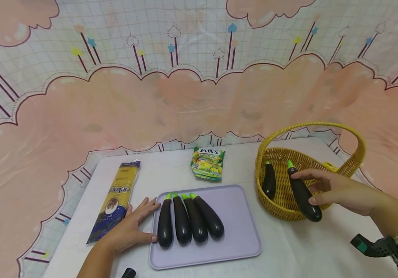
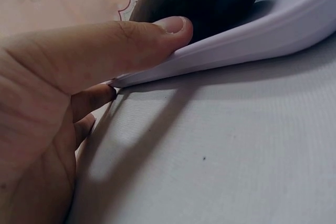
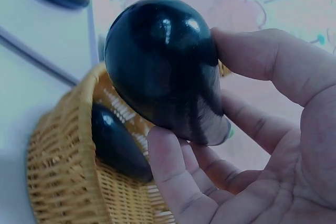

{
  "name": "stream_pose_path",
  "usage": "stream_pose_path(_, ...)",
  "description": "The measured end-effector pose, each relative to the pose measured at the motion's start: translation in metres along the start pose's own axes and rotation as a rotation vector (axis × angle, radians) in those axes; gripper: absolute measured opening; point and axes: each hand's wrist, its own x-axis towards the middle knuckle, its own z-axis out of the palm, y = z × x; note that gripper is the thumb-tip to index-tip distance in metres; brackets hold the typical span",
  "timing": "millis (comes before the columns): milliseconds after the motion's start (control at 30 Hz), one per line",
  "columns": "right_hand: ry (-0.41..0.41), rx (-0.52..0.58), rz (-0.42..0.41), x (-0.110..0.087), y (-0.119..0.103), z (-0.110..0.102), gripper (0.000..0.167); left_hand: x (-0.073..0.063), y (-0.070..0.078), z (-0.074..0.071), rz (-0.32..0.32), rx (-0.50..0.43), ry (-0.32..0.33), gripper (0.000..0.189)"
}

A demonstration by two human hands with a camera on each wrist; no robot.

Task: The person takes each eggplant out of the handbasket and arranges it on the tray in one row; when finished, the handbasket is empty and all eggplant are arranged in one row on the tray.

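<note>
My right hand [image 1: 334, 191] grips a dark eggplant [image 1: 301, 193] with a green stem, its thumb and fingers around it, over the front rim of a yellow wicker basket [image 1: 282, 214]. In the right wrist view the rounded end of this eggplant [image 3: 160, 61] faces the camera. Another eggplant [image 1: 269, 181] leans inside the basket on its left side. On a lilac tray [image 1: 238, 231], several eggplants [image 1: 190, 220] lie side by side, stems to the back. My left hand [image 1: 131, 227] spreads along the tray's left edge; its thumb [image 2: 170, 27] rests at the rim near the leftmost eggplant.
A yellow and blue Ankara packet [image 1: 117, 197] lies left of the tray, close to the left hand. Behind the tray is a green Fox's candy bag [image 1: 207, 164]. The basket's tall arched handle [image 1: 313, 124] rises above it. A patterned cloth [image 1: 185, 104] hangs behind the white table.
</note>
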Motion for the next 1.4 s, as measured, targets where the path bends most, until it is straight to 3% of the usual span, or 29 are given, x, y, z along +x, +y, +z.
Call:
stream_pose_path(333, -0.084, 0.002, -0.006, -0.001, -0.013, 0.020, 0.060, 0.000, -0.001, 0.000, 0.007, -0.014, -0.001, 0.103)
stream_pose_path(667, -0.155, 0.005, 0.001, 0.011, -0.026, 0.047, 0.062, 0.001, -0.003, 0.000, 0.008, -0.016, -0.004, 0.103)
stream_pose_path(833, -0.177, 0.011, -0.012, 0.024, -0.029, 0.065, 0.065, 0.001, -0.004, 0.000, 0.012, -0.015, 0.001, 0.103)
stream_pose_path(1033, -0.149, 0.005, 0.059, 0.045, -0.030, 0.087, 0.065, 0.001, -0.003, 0.001, -0.004, -0.023, -0.009, 0.102)
stream_pose_path(1400, -0.089, -0.143, 0.076, 0.087, -0.032, 0.121, 0.068, 0.000, -0.002, 0.000, 0.000, -0.026, -0.002, 0.101)
